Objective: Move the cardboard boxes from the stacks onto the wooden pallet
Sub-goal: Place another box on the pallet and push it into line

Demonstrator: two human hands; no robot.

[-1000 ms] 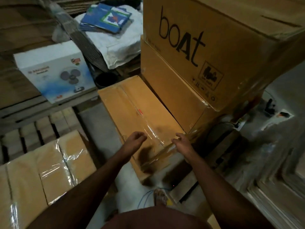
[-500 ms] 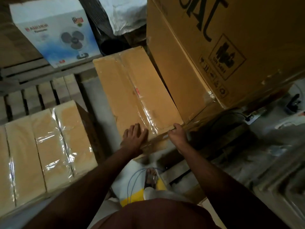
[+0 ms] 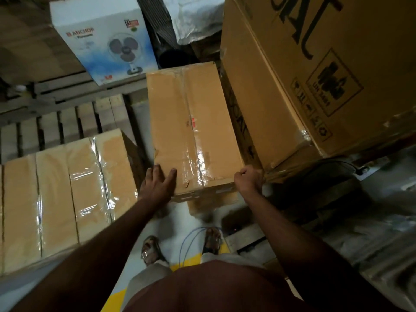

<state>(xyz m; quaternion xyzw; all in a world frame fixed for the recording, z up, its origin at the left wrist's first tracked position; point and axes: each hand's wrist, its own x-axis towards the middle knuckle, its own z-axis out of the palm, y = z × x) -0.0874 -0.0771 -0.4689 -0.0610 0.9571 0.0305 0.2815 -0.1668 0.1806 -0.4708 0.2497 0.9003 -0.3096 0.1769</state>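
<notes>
A long brown cardboard box (image 3: 191, 122), taped along its top seam, lies in front of me on a low stack. My left hand (image 3: 158, 183) rests on its near left corner, fingers spread over the top and thumb on the taped face. My right hand (image 3: 248, 180) grips the near right corner with curled fingers. Several similar taped boxes (image 3: 65, 192) lie side by side at the left on the wooden pallet (image 3: 56, 122), whose slats show behind them.
Big printed cartons (image 3: 315, 75) tower at the right, tight against the box. A white fan carton (image 3: 101, 39) sits on planks at the back left. My sandalled feet (image 3: 153, 248) and a blue cable (image 3: 191, 242) are on the floor below.
The camera has tilted further down and closer. Both hands have settled on the box's near corners; my right hand's fingers have curled tighter around its corner.
</notes>
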